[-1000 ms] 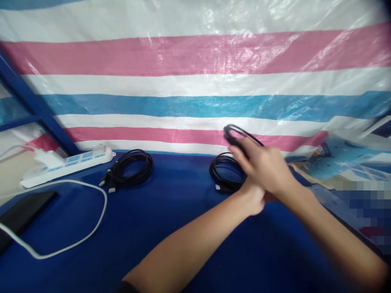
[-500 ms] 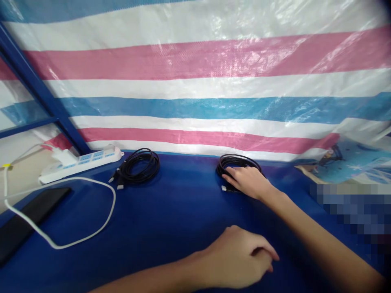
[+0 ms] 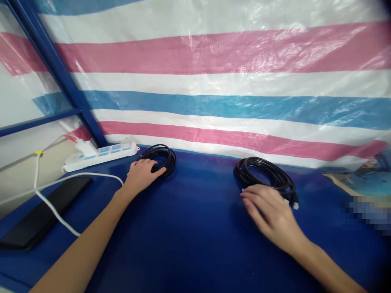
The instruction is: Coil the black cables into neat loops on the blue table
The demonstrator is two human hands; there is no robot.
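My left hand (image 3: 141,176) lies over the near left part of a coiled black cable (image 3: 171,156). Its thumb stretches out to the right, apart from the fingers, and part of the loop shows in the gap. The hand hides that coil's plugs. My right hand (image 3: 270,211) is open just in front of a second coiled black cable (image 3: 262,167). Its fingers point left and overlap the coil's front edge in view; I cannot tell if they touch it. A metal-tipped plug (image 3: 295,202) sticks out at this coil's right front.
A white power strip (image 3: 102,156) with a white plug stands at the back left. In front of it a white cord (image 3: 58,217) crosses a flat black object (image 3: 51,209). A striped plastic sheet (image 3: 195,85) hangs behind the blue tabletop (image 3: 189,228). Papers lie far right.
My left hand has gone from the front middle to the left coil. My right hand has come off the right coil, whose plug now points right. The view has turned slightly left.
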